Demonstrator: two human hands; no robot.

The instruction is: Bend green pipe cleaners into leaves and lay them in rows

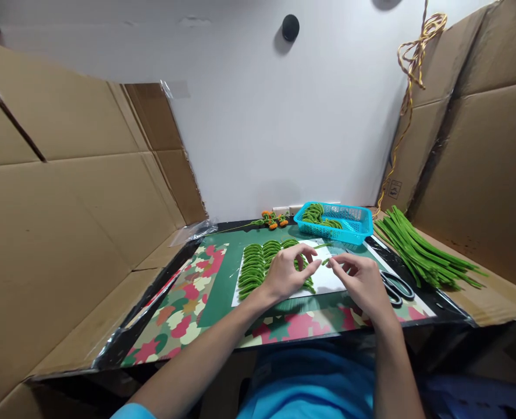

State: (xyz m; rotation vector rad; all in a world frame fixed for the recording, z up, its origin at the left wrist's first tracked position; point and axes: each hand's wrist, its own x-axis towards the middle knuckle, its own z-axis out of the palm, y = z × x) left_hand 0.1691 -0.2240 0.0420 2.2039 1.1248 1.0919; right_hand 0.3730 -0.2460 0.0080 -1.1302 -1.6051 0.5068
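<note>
My left hand [287,272] and my right hand [362,280] meet over a white sheet [327,280] on the board. Both pinch a short green pipe cleaner piece [324,262] between their fingertips. Rows of bent green pipe cleaner pieces [258,266] lie on the sheet just left of and under my left hand. Black-handled scissors [398,287] rest right beside my right hand.
A blue basket [353,228] with more bent green pieces stands behind the hands. A bundle of straight green pipe cleaners [419,254] lies at the right. Small orange-and-green figures [273,219] sit at the back. Cardboard walls [57,221] enclose both sides of the camouflage-patterned board [183,308].
</note>
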